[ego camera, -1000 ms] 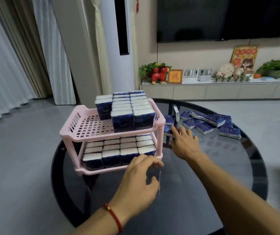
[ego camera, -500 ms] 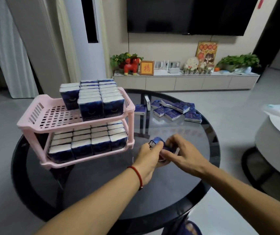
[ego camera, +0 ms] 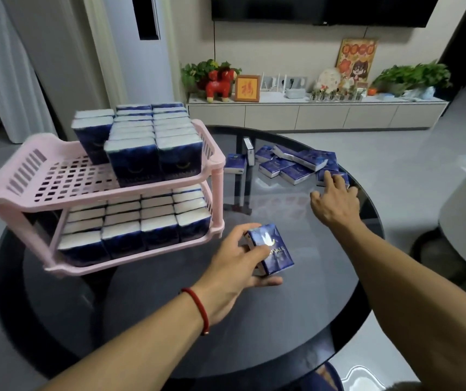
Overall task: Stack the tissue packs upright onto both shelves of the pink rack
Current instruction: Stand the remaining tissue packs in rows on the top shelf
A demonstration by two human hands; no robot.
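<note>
At centre frame the left hand (ego camera: 236, 268) grasps one blue tissue pack (ego camera: 271, 249) between fingers and thumb, above the dark round glass table (ego camera: 296, 320). The right hand (ego camera: 336, 203), fingers spread and relaxed, touches the loose packs (ego camera: 296, 165) at upper right. At left, the pink rack (ego camera: 28, 190) holds upright packs on both shelves.

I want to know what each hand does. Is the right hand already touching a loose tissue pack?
Touching. The head view shows the right hand with its fingertips resting on the nearest loose tissue pack of the pile.
</note>
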